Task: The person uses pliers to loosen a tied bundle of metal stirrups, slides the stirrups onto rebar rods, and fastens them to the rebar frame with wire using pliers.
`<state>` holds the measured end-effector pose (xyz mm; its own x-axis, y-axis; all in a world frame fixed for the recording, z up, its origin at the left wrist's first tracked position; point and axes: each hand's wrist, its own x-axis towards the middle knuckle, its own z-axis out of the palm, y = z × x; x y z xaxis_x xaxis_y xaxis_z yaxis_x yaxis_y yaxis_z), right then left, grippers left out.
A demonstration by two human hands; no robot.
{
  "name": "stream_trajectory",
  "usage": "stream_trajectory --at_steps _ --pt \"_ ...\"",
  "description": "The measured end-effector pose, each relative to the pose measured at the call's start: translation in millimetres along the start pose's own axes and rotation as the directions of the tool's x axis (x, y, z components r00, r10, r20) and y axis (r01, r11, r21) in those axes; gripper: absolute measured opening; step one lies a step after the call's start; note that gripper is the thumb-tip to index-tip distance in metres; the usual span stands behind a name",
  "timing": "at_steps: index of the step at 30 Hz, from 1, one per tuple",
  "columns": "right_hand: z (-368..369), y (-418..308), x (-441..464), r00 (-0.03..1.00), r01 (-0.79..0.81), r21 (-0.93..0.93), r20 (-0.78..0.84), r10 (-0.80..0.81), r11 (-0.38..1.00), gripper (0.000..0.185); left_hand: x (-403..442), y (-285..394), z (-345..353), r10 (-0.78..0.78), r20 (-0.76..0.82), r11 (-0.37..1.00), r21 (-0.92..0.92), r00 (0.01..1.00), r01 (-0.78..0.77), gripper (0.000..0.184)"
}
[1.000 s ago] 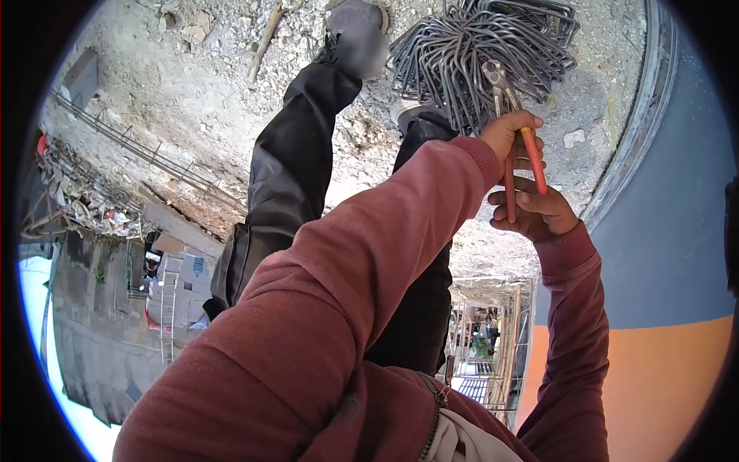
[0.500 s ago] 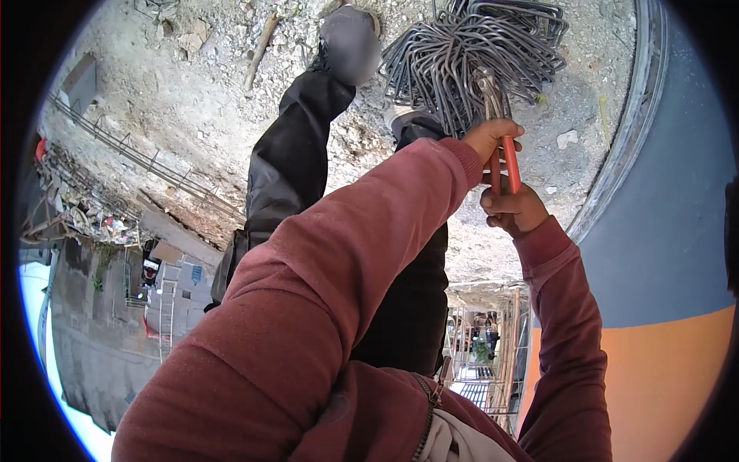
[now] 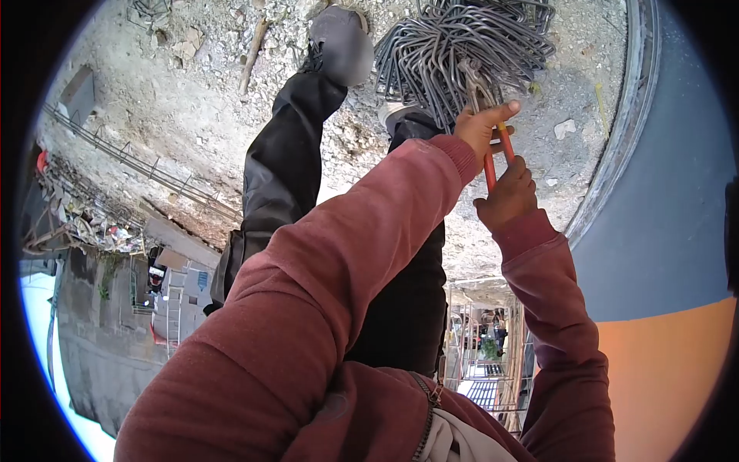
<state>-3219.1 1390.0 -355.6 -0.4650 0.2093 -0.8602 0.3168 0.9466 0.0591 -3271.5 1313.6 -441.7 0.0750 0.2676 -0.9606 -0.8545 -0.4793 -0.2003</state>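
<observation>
Fingers of the left hand (image 3: 479, 129) wrap round a pair of red-handled pliers (image 3: 477, 94) up near where the grips meet the metal, thumb poking out to the side. Lower down, the right hand (image 3: 511, 192) is curled closed round the end of at least one grip; its own knuckles hide the rest, so no idea how tight that hold is. The two grips sit a bit apart, but whether the jaws are gaping I honestly can't tell.

The tool points up and away from the body, metal head in view over the near side of a heap of bent steel stirrups (image 3: 431, 61). Can't tell if it's actually touching them. Handling-wise, I'd guess solid, a bit head-heavy, totally rigid, nothing fragile. Grips look smooth, so dusty or sweaty palms might slide. IMO hold it low on the grips for leverage, fingers clear of the pivot. Stirrups look stiff too, probably heavy as a bunch and prone to snagging; I'd grab one by a straight side.

Further out, a grey shoe (image 3: 339, 46) stands near the heap on pale rubbly ground (image 3: 215, 115), a stick (image 3: 254, 55) lies left of it, and a blue-grey and orange wall (image 3: 647, 192) runs down the right.
</observation>
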Motion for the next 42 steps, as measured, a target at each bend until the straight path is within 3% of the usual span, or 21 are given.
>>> stream_trajectory --at_steps 1,4,5,8,9,10,11,12,13,16,18,20,22,23,27,31,34,37,40,41,42 --pt "-5.2 -1.7 -2.9 1.0 0.023 -0.109 0.001 -0.023 0.994 0.083 -1.9 -1.2 9.7 0.066 -0.047 0.993 0.105 0.997 -0.061 0.028" --pt "-42.3 -16.9 -4.9 0.965 -0.047 0.143 0.264 0.008 0.989 0.078 0.8 4.2 -7.0 -0.038 -0.003 0.991 0.124 0.999 0.038 0.024" --pt "-27.4 -5.1 -0.1 0.954 -0.124 0.41 0.3 -0.005 0.903 0.073 -3.6 7.2 -8.0 -0.013 -0.029 0.975 0.222 0.999 0.019 0.021" --pt "27.5 -17.1 6.2 0.998 -0.039 0.411 0.061 0.015 0.911 0.082 -5.8 -0.8 0.6 0.152 -0.176 0.903 0.424 0.973 -0.064 0.022" --pt "40.4 -19.1 12.4 0.999 0.001 0.55 0.026 -0.019 0.835 0.064 -8.4 0.9 -3.3 0.161 -0.154 0.88 0.47 0.975 -0.071 0.024" --pt "36.0 -14.1 11.8 0.955 -0.163 0.773 0.279 -0.098 0.613 0.058 -14.7 2.5 -7.9 0.162 -0.131 0.856 0.512 0.978 -0.074 0.027" --pt "23.2 -6.8 8.5 0.845 -0.381 0.858 0.475 -0.248 0.345 0.052 -23.0 3.7 -13.8 0.158 -0.107 0.83 0.554 0.982 -0.073 0.031" --pt "8.9 -3.0 4.2 0.689 -0.605 0.792 0.57 -0.446 0.078 0.046 -31.7 7.6 -19.6 0.157 -0.084 0.801 0.594 0.984 -0.077 0.035" --pt "-14.2 -5.2 -8.4 0.66 -0.728 0.567 0.428 -0.617 -0.386 0.049 -38.5 15.2 -24.2 0.166 -0.058 0.767 0.635 0.984 -0.092 0.04" --pt "-15.1 -17.6 -18.2 0.547 -0.803 0.52 0.451 -0.705 -0.29 0.062 -61.7 25.7 -38.7 0.152 -0.044 0.839 0.534 0.987 -0.106 0.033" --pt "-12.3 0.3 -16.2 0.619 -0.743 0.643 0.554 -0.557 -0.186 0.067 -51.4 30.3 -73.1 0.288 0.046 0.773 0.578 0.957 -0.26 0.035" --pt "-35.2 5.2 -5.3 0.668 -0.691 0.709 0.55 -0.502 -0.142 0.069 -51.8 37.6 -78.3 0.355 0.086 0.612 0.731 0.931 -0.301 0.035" --pt "-35.3 22.5 6.2 0.646 -0.658 0.753 0.575 -0.502 0.016 0.07 -53.0 41.4 -79.3 0.439 0.18 0.398 0.84 0.88 -0.37 0.036" --pt "-33.0 22.8 7.2 0.67 -0.639 0.769 0.571 -0.474 0.023 0.069 -53.2 42.6 -76.1 0.458 0.198 0.382 0.836 0.866 -0.393 0.033" --pt "-50.4 8.1 12.0 0.712 -0.614 0.789 0.535 -0.455 -0.034 0.063 -54.5 66.4 -50.2 0.356 0.159 0.66 0.654 0.921 -0.369 0.028" --pt "-35.7 0.4 29.5 0.712 -0.65 0.749 0.544 -0.444 -0.125 0.057 -23.1 88.8 -45.9 0.337 0.133 0.485 0.824 0.932 -0.293 0.028" --pt "-30.4 -4.3 34.7 0.727 -0.62 0.782 0.542 -0.423 -0.065 0.052 -26.0 94.8 -41.0 0.284 0.08 0.5 0.838 0.956 -0.219 0.029" --pt "-31.3 -12.8 33.1 0.852 -0.505 0.86 0.511 -0.115 0.078 0.052 -38.0 91.1 -22.6 0.151 -0.071 0.686 0.726 0.986 -0.053 0.029" --pt "-34.2 -18.7 42.0 0.923 -0.254 0.815 0.365 -0.122 0.52 0.062 -19.8 65.5 -9.5 0.043 -0.065 0.89 0.456 0.997 -0.009 0.029" --pt "-22.0 -22.6 44.8 0.954 -0.172 0.822 0.276 -0.116 0.542 0.078 2.8 49.6 -18.1 0.115 -0.053 0.862 0.501 0.992 -0.073 0.028" --pt "-23.6 -19.8 45.6 0.957 -0.138 0.765 0.266 -0.114 0.629 0.076 25.6 33.8 -26.8 0.186 -0.041 0.827 0.546 0.982 -0.134 0.027"
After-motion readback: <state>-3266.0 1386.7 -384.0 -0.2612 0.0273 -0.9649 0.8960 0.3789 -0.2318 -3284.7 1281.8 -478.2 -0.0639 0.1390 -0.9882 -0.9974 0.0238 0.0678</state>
